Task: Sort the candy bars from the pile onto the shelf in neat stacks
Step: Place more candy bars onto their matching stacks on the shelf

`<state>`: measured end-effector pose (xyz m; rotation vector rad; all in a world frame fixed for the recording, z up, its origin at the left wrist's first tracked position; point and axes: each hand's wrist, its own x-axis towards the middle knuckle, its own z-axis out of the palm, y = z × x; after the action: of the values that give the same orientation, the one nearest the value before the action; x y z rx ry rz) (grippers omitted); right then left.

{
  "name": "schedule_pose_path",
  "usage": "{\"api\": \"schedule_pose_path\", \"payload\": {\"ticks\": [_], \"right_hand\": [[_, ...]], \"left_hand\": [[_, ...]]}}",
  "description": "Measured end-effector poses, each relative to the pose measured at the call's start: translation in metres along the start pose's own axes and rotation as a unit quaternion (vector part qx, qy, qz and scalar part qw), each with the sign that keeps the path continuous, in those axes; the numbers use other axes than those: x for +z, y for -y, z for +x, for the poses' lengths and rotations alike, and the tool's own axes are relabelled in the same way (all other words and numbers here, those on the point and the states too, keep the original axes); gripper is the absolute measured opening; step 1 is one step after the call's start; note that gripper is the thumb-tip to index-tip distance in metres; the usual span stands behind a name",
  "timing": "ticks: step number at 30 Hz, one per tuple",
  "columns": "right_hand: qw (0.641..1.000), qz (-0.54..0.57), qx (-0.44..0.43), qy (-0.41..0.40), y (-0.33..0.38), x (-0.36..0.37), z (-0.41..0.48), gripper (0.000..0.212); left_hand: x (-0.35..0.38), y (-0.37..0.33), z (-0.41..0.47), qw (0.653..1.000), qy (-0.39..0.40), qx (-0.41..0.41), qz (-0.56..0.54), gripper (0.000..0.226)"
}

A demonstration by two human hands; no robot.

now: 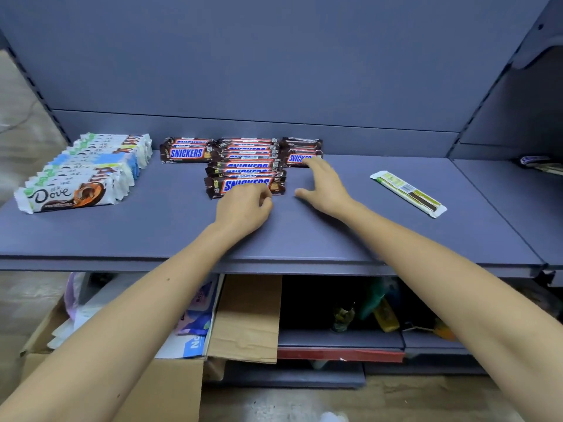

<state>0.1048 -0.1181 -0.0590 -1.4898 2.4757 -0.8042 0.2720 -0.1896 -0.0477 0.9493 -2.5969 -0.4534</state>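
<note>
Left hand (pixel 243 205) sits with fingers curled against the near edge of the front bar in the middle Snickers row (pixel 246 166). Whether it pinches the wrapper or only nudges it, I cannot tell. It looks placed to square that overlapping row. The right hand (pixel 323 187) is spread wide with straight fingers and holds nothing. Its fingertips (pixel 310 162) touch the small Snickers stack on the right (pixel 300 149), probably to push it in line with its neighbours.

On the shelf (pixel 152 236), another Snickers stack (pixel 185 150) lies just left of the row. Farther left, the Dove bars (pixel 79 178) run from far to near in a shingled line, each kind kept to itself. One green-and-white bar (pixel 408 193) lies alone at an angle, well apart on the right, apparently not yet sorted. A cardboard box (pixel 246 315) stands below the shelf.
</note>
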Motion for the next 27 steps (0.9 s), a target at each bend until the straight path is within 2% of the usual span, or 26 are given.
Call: {"api": "schedule_pose_path", "payload": {"ticks": [5,9,15,17,19,23,27], "right_hand": [[0.984,-0.093,0.141,-0.048,-0.074,-0.063,-0.028,0.063],[0.958,-0.166,0.233,-0.001,-0.121,-0.094,-0.046,0.058],[0.975,-0.142,0.167,-0.038,-0.139,-0.103,-0.053,0.040],[0.980,-0.071,0.179,-0.050,-0.138,-0.106,-0.052,0.041],[0.972,0.076,0.218,-0.052,-0.137,-0.114,-0.053,0.037],[0.920,0.321,0.215,0.064,-0.135,-0.133,-0.058,0.027],[0.867,0.414,0.215,0.177,-0.141,-0.149,-0.055,0.030]], "left_hand": [[0.028,-0.057,0.022,0.998,0.030,0.050,-0.023,0.022],[0.048,-0.098,0.035,0.995,0.041,0.085,-0.032,0.022],[0.070,-0.129,0.048,0.991,0.058,0.110,-0.038,0.023],[0.074,-0.132,0.053,0.991,0.052,0.119,-0.038,0.025],[0.077,-0.134,0.059,0.989,0.045,0.136,-0.032,0.031],[0.077,-0.141,0.072,0.980,0.003,0.195,-0.043,0.050],[0.069,-0.152,0.084,0.975,0.033,0.217,-0.028,0.059]]}}
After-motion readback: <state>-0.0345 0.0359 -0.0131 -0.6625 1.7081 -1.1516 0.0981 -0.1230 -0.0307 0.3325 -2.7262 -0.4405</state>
